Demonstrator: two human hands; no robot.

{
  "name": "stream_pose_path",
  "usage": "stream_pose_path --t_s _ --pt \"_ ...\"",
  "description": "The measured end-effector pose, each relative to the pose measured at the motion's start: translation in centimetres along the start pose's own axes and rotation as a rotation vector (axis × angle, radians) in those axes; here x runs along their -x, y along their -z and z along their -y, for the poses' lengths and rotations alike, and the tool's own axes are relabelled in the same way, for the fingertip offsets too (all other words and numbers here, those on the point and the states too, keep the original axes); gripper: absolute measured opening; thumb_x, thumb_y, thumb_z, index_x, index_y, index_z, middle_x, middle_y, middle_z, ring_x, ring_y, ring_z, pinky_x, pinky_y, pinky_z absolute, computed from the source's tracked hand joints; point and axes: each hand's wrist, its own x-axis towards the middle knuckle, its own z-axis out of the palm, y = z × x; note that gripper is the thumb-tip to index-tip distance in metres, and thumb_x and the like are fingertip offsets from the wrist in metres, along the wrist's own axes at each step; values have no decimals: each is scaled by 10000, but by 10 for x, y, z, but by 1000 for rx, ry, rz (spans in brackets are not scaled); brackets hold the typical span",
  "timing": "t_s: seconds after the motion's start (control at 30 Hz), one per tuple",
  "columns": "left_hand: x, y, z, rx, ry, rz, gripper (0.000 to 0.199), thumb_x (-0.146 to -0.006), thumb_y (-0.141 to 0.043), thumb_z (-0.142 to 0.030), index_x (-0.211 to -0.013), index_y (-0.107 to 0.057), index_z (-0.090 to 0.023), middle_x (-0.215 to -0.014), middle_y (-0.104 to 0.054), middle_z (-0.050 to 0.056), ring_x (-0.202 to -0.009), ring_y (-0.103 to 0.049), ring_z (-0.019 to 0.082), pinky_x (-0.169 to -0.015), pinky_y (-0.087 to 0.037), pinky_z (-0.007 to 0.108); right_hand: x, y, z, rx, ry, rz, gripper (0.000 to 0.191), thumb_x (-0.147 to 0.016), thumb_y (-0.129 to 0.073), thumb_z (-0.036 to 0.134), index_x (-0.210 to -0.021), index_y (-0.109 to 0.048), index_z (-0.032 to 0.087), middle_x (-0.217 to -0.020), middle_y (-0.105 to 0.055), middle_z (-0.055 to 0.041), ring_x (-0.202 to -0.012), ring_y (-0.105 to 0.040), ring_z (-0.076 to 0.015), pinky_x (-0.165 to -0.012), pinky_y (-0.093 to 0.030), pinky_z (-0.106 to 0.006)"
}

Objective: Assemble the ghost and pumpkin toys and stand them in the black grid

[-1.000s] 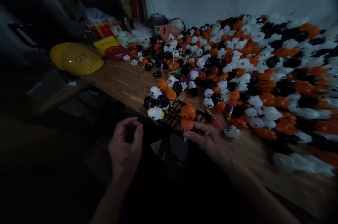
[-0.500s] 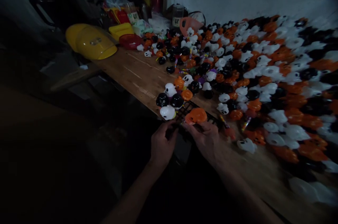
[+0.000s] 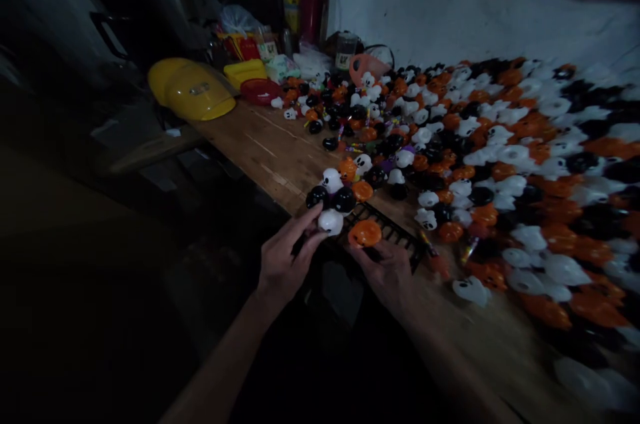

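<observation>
Orange head (image 3: pixel 365 233) noted at near edge of rack (image 3: pixel 395 227), clamped in R hand (image 3: pixel 377 261) fingers. White head (image 3: pixel 331 222) located at rack's L end, w/ L hand (image 3: pixel 294 247) fingers beside it, slightly apart (contact can't be told; dim light). Black heads (image 3: pixel 331 199) seen just beyond white head, L of rack. Pile (image 3: pixel 500 164) observed R of and beyond rack.

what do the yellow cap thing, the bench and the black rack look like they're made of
Yellow cap-shaped thing: probably smooth, glossy plastic, from its bright highlights.
Bench: worn wood, with brown boards and pale scrapes.
Black rack: plastic or coated metal; too dark to tell.
</observation>
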Motion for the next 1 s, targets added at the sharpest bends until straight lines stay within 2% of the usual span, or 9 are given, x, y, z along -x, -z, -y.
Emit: stream_pose_path --t_s 0.17,0.23,0.4,0.53,0.7,0.8,0.9,1.0 --pt "-14 -13 -5 49 -26 5 305 -843 -633 -174 -1147 -648 -196 -991 -700 19 -807 -634 104 -783 -514 207 3 0 -2 37 22 -40 169 -820 -660 335 -832 -715 175 -757 -701 -7 -645 -643 -171 -598 -494 -251" --pt "-13 -15 -6 55 -23 -1 304 -836 -641 -173 -1139 -650 -200 -976 -700 11 -792 -628 95 -777 -513 199 3 1 -2 48 30 -33 158 -820 -659 320 -852 -719 177 -766 -705 -11 -649 -646 -174 -608 -503 -255" --pt "-5 -18 -2 66 83 -26 323 -838 -634 -187 -1160 -628 -200 -824 -653 -8 -713 -614 85 -742 -521 195 3 0 -1 124 72 -54 127 -829 -649 286 -806 -701 172 -784 -710 -23 -670 -662 -179 -600 -502 -257" --pt "-3 -21 -3 50 102 -54 359 -835 -627 -192 -1192 -601 -215 -823 -636 -8 -721 -631 100 -744 -535 216 4 -4 -1 166 149 -35 129 -851 -607 252 -780 -680 173 -759 -701 -25 -667 -656 -161 -615 -492 -244" --pt "8 -19 -11 -7 149 -107 385 -821 -630 -188 -1197 -550 -175 -916 -650 28 -792 -647 123 -762 -533 233 5 -6 4 236 48 48 170 -882 -573 278 -770 -664 189 -752 -691 -18 -659 -642 -145 -625 -467 -230" --pt "20 -18 -8 31 177 -90 416 -786 -658 -245 -1166 -515 -154 -1029 -617 76 -841 -655 159 -753 -546 272 0 -5 6 248 34 131 99 -867 -598 252 -810 -657 194 -803 -696 -16 -715 -647 -145 -652 -457 -220" --pt "26 -23 -4 51 143 -45 444 -748 -689 -314 -1110 -489 -153 -944 -611 58 -749 -656 154 -664 -553 259 -5 -2 5 246 50 241 67 -872 -588 230 -862 -646 198 -844 -698 -7 -766 -649 -137 -679 -446 -205" --pt "22 -29 -7 -13 116 -40 520 -701 -736 -377 -1098 -484 -155 -916 -625 58 -758 -669 175 -641 -552 255 -4 0 4 291 48 263 98 -885 -547 216 -853 -632 178 -860 -692 -30 -793 -646 -144 -698 -444 -206"
